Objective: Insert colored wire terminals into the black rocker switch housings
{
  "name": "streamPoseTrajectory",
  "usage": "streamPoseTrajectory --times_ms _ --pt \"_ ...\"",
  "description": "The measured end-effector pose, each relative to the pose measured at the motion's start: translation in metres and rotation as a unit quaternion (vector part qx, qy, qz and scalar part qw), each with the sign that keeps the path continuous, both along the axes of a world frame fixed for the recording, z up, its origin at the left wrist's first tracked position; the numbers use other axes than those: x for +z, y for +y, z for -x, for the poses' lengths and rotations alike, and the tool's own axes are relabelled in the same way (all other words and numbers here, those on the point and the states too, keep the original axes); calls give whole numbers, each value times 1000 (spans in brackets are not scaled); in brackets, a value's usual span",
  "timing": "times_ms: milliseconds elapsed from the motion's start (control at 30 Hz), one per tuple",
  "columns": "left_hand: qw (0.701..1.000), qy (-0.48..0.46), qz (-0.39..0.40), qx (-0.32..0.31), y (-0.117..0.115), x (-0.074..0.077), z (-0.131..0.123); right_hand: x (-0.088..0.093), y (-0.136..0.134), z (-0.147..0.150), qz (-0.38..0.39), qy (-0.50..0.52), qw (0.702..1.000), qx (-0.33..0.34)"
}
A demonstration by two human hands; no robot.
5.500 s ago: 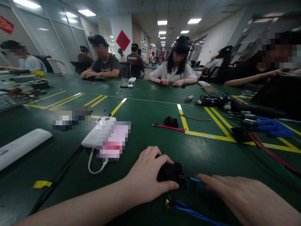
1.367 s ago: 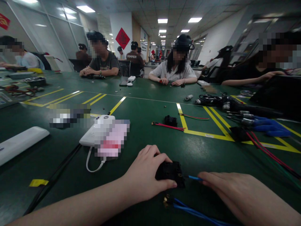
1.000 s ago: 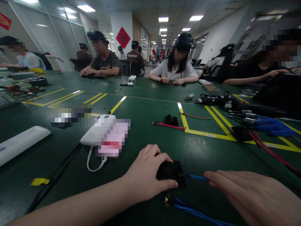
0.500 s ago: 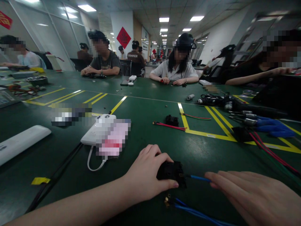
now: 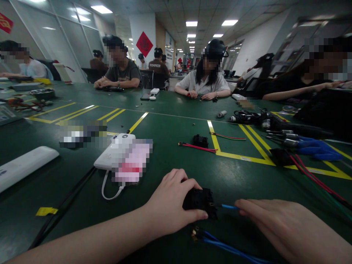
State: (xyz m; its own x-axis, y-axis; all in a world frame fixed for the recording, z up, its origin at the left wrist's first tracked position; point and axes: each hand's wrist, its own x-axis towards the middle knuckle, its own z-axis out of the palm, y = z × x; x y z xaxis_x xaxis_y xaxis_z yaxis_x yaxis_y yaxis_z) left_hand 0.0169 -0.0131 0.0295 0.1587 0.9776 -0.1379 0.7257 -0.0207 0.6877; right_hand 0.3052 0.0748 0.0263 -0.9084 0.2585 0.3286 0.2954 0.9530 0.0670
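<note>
My left hand is closed around a black plastic connector block and holds it at the green table. From the block's right side a blue wire runs to my right hand, whose fingertips pinch it. The wire's black end meets the block's edge; whether it is seated inside I cannot tell. Below the block lies a bundle of blue wires with brass-coloured terminals at its left end, touched by neither hand.
Farther back lie another black block, red wires and a red-green wire. Blue-handled tools are at right. A white power bank with a cable stands at left. Several people sit around the table.
My right hand has shifted slightly left along the blue wire, closer to the block. The left hand keeps the block in nearly the same place.
</note>
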Motion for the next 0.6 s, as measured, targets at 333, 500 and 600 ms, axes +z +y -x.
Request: streamPoseTrajectory --times_ms 333,500,600 --pt "1000 -4 -6 -2 0 -2 2 7 -3 9 -6 -1 1000 4" --pt "1000 -3 -20 -5 1 -3 1 10 2 13 11 -2 1000 0" --pt "1000 -7 -19 -4 1 -3 1 0 2 -2 -37 28 999 9"
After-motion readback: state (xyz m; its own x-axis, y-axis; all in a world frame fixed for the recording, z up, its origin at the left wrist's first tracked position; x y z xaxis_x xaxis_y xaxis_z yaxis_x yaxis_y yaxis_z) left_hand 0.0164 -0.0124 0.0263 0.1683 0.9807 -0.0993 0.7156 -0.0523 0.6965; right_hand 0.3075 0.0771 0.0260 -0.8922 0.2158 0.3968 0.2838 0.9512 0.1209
